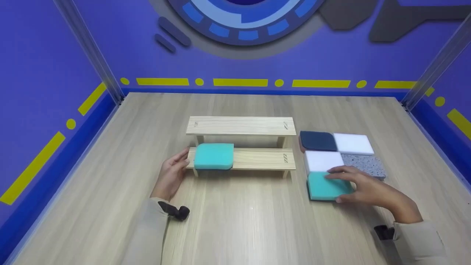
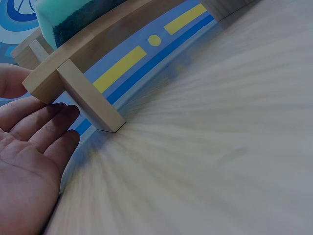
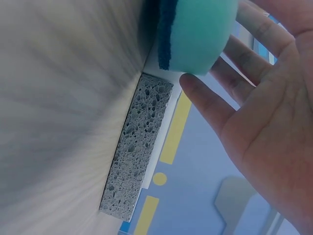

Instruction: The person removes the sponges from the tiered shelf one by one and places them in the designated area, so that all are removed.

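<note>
My left hand point(image 1: 172, 175) is at the left end of a two-step wooden stand point(image 1: 257, 159), with the thumb and fingers pinching the end of its lower board. On that board, beside the hand, lies a turquoise sponge point(image 1: 214, 156) with a dark scouring underside. My right hand point(image 1: 362, 187) grips a second turquoise sponge point(image 1: 327, 187) from the right, thumb at its near edge and fingers over the far part. The right wrist view shows this sponge point(image 3: 200, 36) in front of the fingers; the thumb's contact is out of frame there.
Beyond the right hand's sponge lie a white sponge point(image 1: 323, 160), a grey speckled sponge point(image 1: 364, 164), a dark navy sponge point(image 1: 318, 141) and another white sponge point(image 1: 354, 143), packed together. The stand's upper board point(image 1: 241, 126) is behind the lower one. Purple panels point(image 1: 250, 68) wall in the table.
</note>
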Motion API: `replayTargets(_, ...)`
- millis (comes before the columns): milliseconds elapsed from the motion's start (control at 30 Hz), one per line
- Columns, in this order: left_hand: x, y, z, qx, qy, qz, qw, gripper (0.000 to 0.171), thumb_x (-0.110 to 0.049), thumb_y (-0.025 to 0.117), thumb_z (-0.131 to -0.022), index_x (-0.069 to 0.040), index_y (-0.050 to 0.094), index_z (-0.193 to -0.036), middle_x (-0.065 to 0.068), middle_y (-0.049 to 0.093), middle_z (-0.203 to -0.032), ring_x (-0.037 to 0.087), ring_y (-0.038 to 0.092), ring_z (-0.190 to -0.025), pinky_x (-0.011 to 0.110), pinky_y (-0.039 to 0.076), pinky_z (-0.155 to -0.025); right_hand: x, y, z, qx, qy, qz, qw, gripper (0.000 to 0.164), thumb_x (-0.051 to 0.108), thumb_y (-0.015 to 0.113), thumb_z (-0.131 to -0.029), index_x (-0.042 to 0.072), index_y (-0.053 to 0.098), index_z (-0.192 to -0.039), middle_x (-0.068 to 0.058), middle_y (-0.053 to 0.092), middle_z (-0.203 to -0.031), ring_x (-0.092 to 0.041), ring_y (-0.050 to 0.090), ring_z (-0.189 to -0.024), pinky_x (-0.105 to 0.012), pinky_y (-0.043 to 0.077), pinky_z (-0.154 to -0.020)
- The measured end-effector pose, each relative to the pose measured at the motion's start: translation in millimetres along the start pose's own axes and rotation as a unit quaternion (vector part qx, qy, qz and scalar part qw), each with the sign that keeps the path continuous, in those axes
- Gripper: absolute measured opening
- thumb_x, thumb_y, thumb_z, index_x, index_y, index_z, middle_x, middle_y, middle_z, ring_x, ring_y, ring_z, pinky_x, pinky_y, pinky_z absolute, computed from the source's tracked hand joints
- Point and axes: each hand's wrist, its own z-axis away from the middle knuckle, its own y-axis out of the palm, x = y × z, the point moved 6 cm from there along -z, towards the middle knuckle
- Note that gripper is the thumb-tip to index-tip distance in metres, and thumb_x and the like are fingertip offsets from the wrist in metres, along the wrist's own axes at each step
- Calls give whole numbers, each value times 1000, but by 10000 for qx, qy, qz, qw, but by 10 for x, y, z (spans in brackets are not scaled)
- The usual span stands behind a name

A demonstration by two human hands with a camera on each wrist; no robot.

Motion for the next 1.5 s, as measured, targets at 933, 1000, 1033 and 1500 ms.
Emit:
replayTargets(933, -1, 13, -8, 64, -30, 139, 9999, 55, 4, 45, -95, 7, 28, -147, 21, 29, -154, 27, 29, -143, 36, 27, -116, 238, -168, -202, -316, -257, -58, 9992, 47, 32, 66, -91, 8, 59, -131, -11, 59, -131, -34, 55, -120, -52, 50, -91)
replayTargets(1000, -7, 13, -17, 45, -14, 156, 9999, 54, 4, 44, -95, 7, 28, -147, 21, 30, -154, 26, 31, -142, 35, 27, -116, 290, -207, -267, -431, -346, 32, 9985, 45, 30, 65, -91, 8, 59, -130, -10, 60, -131, -32, 55, -121, -52, 49, -93)
replayTargets(1033, -7, 11, -15, 41, -5, 171, 9998, 54, 4, 44, -95, 8, 28, -146, 21, 31, -154, 26, 31, -142, 35, 28, -115, 321, -215, -297, -496, -436, 70, 9978, 43, 28, 66, -91, 8, 60, -129, -10, 61, -130, -32, 55, -120, -52, 49, -93)
replayTargets(1500, 7, -5, -19, 67, 47, 85, 9999, 54, 3, 45, -95, 8, 29, -146, 21, 30, -154, 26, 30, -143, 35, 26, -116, 817, -172, -753, -544, -983, -30, 9937, 43, 21, 64, -92, 5, 57, -131, -12, 60, -131, -33, 55, -122, -48, 49, -96)
